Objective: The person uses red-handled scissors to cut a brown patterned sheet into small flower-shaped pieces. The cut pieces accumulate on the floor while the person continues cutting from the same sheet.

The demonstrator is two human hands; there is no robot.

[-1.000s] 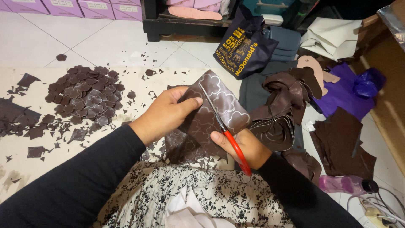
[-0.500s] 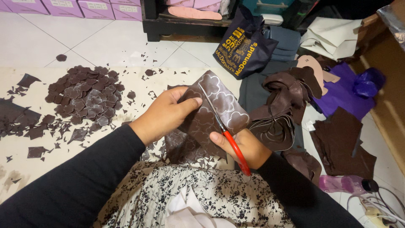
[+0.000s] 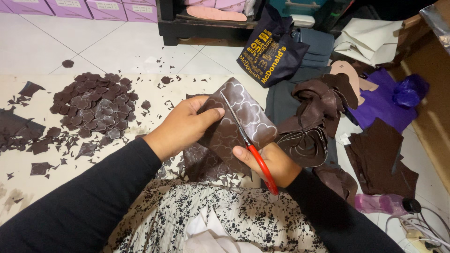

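L hand (image 3: 183,125) pinches the upper-left edge of a dark brown sheet marked w/ pale flower outlines (image 3: 234,126), thumb on top, fingers curled under; sheet is held up over the lap, above the floral-print fabric (image 3: 211,220). R hand (image 3: 272,164) is clamped on red-handled scissors (image 3: 248,145), blades lying diagonally across the sheet, tips pointing up-left; whether blades are parted or closed can't be told from here. To cut well, I'd judge: keep the sheet taut near the cut line, turn the sheet w/ the L hand rather than twisting the scissors, follow the pale outline closely, thumb kept off the blade path. Pile of cut brown flower pieces (image 3: 91,105) lies on the floor mat at left, scraps scattered around. Packages etc.: row of lilac boxes w/ white labels (image 3: 61,7) along the top-left edge; navy tote bag w/ yellow lettering (image 3: 269,51) at top centre, slumped by a dark shelf; purple plastic bag (image 3: 410,91) far right; pink bottle w/ black cap (image 3: 382,204) lying lower right.
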